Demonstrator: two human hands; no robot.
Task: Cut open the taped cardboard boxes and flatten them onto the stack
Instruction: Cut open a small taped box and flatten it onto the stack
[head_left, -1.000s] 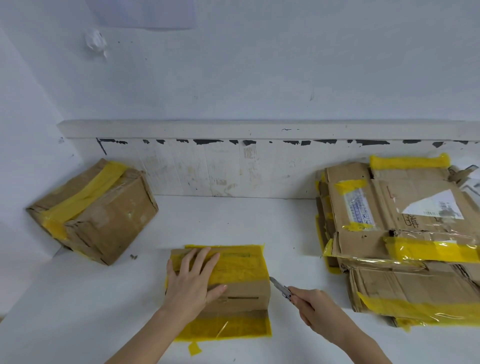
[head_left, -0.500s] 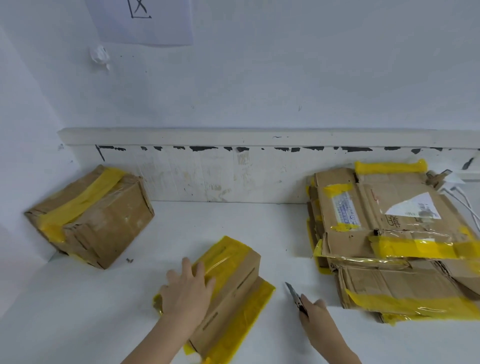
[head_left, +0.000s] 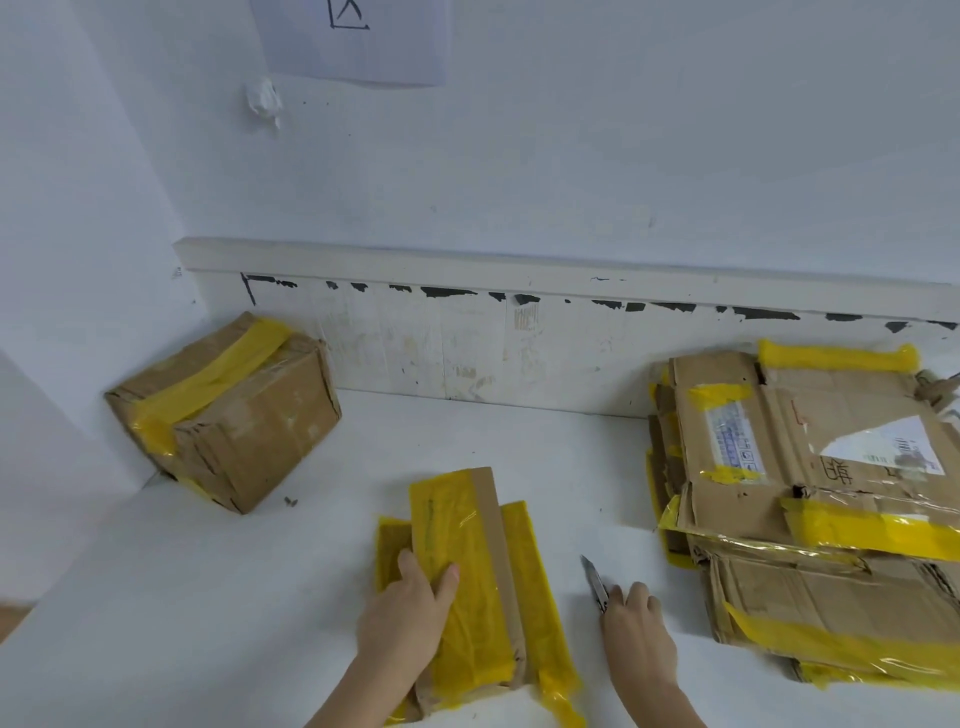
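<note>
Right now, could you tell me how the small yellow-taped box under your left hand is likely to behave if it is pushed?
The small box is mostly covered in glossy tape, so it will probably slide easily on the smooth white table. It lies low and flat, so tipping seems unlikely. The left hand alone steadies it, suggesting it is light.

White table (head_left: 218, 597), taped box (head_left: 228, 410), small box (head_left: 467, 571), flattened stack (head_left: 810, 519)
</note>
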